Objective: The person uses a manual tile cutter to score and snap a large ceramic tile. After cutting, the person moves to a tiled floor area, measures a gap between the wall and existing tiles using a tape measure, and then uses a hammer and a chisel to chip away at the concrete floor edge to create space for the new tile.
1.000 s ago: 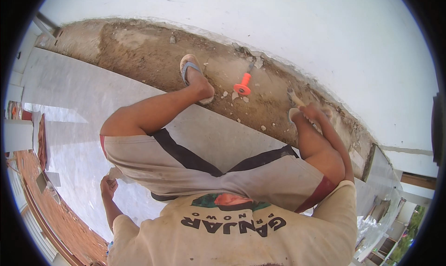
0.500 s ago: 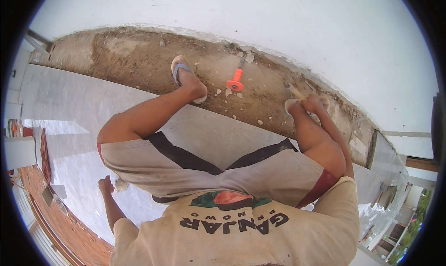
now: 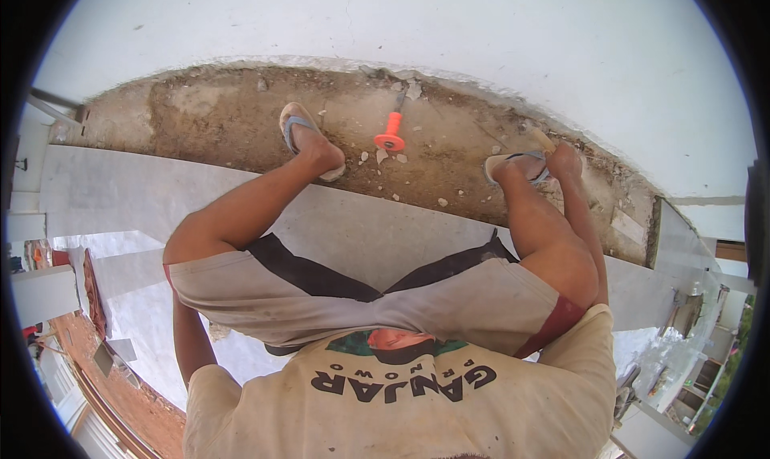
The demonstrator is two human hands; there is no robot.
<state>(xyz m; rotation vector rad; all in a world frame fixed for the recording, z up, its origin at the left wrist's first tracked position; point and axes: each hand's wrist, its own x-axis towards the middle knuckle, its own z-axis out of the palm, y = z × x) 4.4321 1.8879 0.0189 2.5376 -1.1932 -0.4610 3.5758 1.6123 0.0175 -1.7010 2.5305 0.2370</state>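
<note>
My right hand [image 3: 565,161] is closed round the wooden handle [image 3: 544,141] of a tool, beside my right foot [image 3: 525,167] in its flip-flop. The far end of that tool is too unclear to name. My left forearm [image 3: 192,339] runs up behind my left thigh, which hides the left hand. Between my feet, nearer the wall, a chisel [image 3: 391,130] with an orange grip and round hand guard lies on the bare ground, touched by neither hand. Small broken chips [image 3: 382,157] are scattered by its guard.
A white wall [image 3: 417,26] rises along the far side of the dug-out strip of rough ground [image 3: 216,130]. Grey floor tiles [image 3: 345,218] edge it on my side. My left foot [image 3: 309,142] rests on the strip. Reddish ground [image 3: 128,387] shows at the lower left.
My right hand has shifted slightly right and farther out with the wooden-handled tool. My left hand has gone from the tiles beside my thigh to behind it. The view has tilted a little.
</note>
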